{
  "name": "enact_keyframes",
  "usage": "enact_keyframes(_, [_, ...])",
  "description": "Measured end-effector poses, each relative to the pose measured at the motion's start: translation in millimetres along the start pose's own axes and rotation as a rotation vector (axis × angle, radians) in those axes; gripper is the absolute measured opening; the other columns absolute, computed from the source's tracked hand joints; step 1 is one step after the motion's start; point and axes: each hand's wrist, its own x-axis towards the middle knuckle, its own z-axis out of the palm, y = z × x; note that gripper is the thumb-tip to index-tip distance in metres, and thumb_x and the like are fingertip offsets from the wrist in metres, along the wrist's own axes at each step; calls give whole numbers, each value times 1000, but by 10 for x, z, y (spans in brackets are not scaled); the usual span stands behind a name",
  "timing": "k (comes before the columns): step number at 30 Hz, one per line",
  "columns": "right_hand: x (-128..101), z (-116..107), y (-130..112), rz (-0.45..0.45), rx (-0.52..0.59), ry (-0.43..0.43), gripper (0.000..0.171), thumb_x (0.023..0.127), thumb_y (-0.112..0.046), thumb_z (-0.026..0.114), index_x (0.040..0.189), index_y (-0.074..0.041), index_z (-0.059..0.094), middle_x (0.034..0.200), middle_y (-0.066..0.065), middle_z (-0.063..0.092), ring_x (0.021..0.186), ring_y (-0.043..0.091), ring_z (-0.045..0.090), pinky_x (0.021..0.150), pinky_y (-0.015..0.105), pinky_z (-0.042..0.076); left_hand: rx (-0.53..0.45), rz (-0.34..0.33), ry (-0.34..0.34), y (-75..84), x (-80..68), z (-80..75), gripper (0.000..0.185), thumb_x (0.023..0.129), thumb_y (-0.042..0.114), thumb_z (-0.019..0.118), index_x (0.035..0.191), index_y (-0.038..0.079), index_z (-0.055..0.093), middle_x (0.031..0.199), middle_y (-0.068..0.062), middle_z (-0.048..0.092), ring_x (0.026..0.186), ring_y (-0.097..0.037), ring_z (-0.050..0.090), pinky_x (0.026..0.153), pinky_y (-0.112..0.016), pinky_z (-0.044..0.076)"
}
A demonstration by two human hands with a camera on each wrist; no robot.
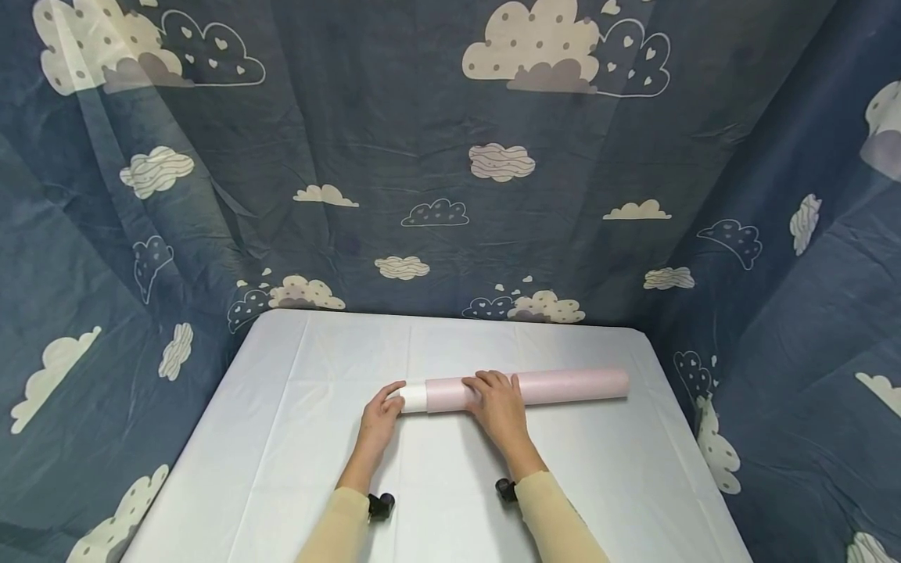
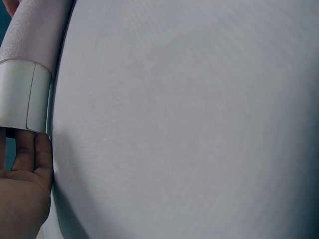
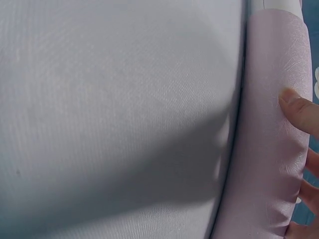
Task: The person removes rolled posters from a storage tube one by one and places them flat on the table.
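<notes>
A long roll with a pink, finely textured surface (image 1: 573, 386) lies across the white table. From its left end projects a short white cylinder (image 1: 415, 399), marked by a lengthwise seam in the left wrist view. My left hand (image 1: 378, 421) holds the outer end of this white part, its fingertips right at the rim (image 2: 36, 130). Partway along the pink surface, my right hand (image 1: 501, 410) grips the roll from above. In the right wrist view its thumb (image 3: 298, 110) presses on the near side, and the other fingers reach over toward the far side.
The white-covered table (image 1: 338, 438) has fold lines and a back edge behind the roll. Dark blue cloth (image 1: 394, 156) with printed clouds hangs behind and on both sides. A small black camera (image 1: 381, 507) sits on each wrist, beside the pale yellow sleeves (image 1: 338, 528).
</notes>
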Motion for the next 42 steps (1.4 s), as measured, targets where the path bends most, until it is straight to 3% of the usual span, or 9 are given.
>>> enact_keyframes(6, [1,-22,34,16,5,-14,49,80,-31,93,125,-28,77,134,3,73,132,31,63,119,71,39,-10,-5,-6,4,1,3,36,108,19,60,144,22,66,134,-12,75,120,-19,64,97,-29,47])
enact_keyframes(12, [1,-37,77,40,19,-40,49,81,-29,92,127,-28,76,136,3,72,134,30,62,121,70,36,-5,-16,4,12,-5,4,36,108,19,60,143,23,66,132,-10,76,125,-21,66,108,-39,49])
enact_keyframes(17, [4,-40,110,33,12,-26,48,81,-29,93,126,-27,77,135,4,73,132,31,63,120,71,37,4,-11,3,14,-6,-6,36,108,20,61,143,25,67,134,-9,75,129,-22,65,104,-35,48])
enact_keyframes(32, [-22,-58,233,46,14,-40,48,81,-27,93,127,-27,76,136,4,72,134,31,61,122,71,36,-10,-5,-2,4,-19,-8,36,108,20,61,144,23,66,131,-12,76,83,-13,54,74,-24,40])
enact_keyframes(36, [-18,-80,252,52,8,-42,48,81,-27,93,126,-27,76,135,4,72,134,32,62,121,71,36,-23,-5,-4,7,-16,-15,36,108,21,61,144,23,66,130,-13,76,63,-11,40,62,-25,37])
enact_keyframes(39, [-17,-91,266,46,10,-32,48,80,-26,94,125,-26,77,134,5,73,133,33,63,120,72,37,-27,-11,-7,8,-6,-22,36,108,21,61,144,24,66,130,-12,77,58,-9,34,59,-25,35])
enact_keyframes(42, [-19,-96,283,35,15,-18,48,80,-26,94,124,-26,77,134,5,73,132,33,63,119,73,38,-19,-12,-8,4,3,-26,36,108,21,61,144,25,66,129,-11,77,61,-9,37,62,-26,36])
